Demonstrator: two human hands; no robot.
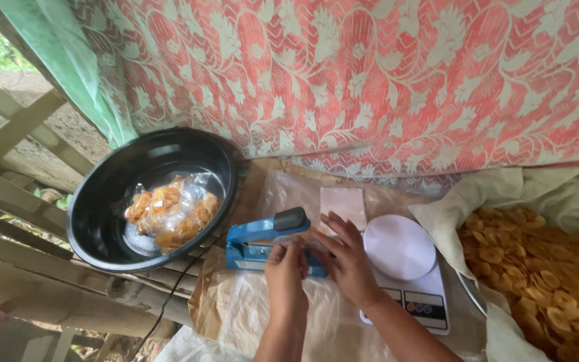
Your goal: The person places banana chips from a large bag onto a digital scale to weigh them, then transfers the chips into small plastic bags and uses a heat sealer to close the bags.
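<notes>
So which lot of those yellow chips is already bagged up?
The chips in the black basin on the left: they sit in clear plastic bags. The chips in the cloth-lined container on the right lie loose, unbagged.

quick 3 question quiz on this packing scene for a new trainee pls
1. True or false: the black basin holds sealed bags of chips.
2. Which stands right of the blue sealer? A) the basin B) the white scale C) the green sheet
3. Fill in: both hands, left hand and right hand, hold a clear bag at the ____.

Key: 1 true. 2 B. 3 sealer.
</notes>
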